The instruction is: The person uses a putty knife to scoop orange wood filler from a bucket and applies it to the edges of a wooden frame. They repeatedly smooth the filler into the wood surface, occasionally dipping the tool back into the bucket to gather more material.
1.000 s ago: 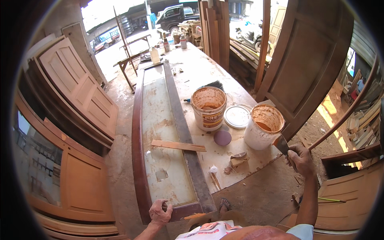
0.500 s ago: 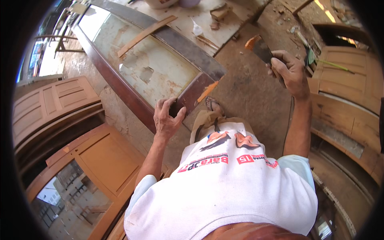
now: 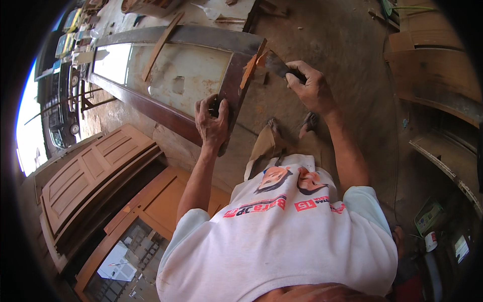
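A dark reddish-brown door (image 3: 151, 108) with a glass panel (image 3: 193, 65) lies in front of me, its near end toward my hands. My right hand (image 3: 313, 88) grips a putty knife (image 3: 277, 66) with orange filler on its blade tip. That tip is at the door's end edge, beside a smeared orange filler patch (image 3: 248, 71); whether it touches is unclear. At the door's near corner, my left hand (image 3: 211, 123) is curled with fingers and thumb around something dark, mostly hidden.
A wooden strip (image 3: 162, 45) lies across the glass. Beyond it is a pale tabletop with a tub (image 3: 146, 6). Panelled doors (image 3: 98, 176) and a glazed door (image 3: 151, 196) stand at left; wooden furniture (image 3: 432, 70) is at right.
My right hand has moved left and down, bringing the putty knife to the door's end edge. My left hand stays at the near corner. The view has shifted to the right.
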Demonstrator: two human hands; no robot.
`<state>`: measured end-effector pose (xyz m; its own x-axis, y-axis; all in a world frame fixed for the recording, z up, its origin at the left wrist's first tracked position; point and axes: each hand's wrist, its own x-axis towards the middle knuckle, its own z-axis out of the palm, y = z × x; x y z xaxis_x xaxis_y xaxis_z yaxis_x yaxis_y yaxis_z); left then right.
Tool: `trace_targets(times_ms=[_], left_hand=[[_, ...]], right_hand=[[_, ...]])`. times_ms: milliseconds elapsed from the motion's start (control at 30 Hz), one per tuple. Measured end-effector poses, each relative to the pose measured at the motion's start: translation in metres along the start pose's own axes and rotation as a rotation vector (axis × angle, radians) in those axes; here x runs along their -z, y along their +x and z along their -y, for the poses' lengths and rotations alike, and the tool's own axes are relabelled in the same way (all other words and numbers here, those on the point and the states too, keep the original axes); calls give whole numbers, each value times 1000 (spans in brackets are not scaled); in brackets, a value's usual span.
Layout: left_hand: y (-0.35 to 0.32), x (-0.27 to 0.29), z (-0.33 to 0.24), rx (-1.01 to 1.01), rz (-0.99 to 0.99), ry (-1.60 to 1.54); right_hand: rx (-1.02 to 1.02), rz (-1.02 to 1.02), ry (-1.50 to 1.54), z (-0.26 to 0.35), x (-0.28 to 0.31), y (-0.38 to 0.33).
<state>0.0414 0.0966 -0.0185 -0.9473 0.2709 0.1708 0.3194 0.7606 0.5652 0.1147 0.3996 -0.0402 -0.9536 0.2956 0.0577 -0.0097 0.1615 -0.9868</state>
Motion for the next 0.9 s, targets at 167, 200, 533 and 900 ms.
trace_targets(times_ms=[167,200,533,900], left_hand=[[-2,1,5,-13,67,-16],[-1,0,5,-32,74,-15],[0,2,14,-159,96,14],[0,0,19,-188,122,13]], right_hand=[[35,-256,14,-35,-59,-26],[57,-328,37,-39,-71,-29],[233,-721,-17,-73,-173,-21],[216,-532,-109,-60,-165,-48]])
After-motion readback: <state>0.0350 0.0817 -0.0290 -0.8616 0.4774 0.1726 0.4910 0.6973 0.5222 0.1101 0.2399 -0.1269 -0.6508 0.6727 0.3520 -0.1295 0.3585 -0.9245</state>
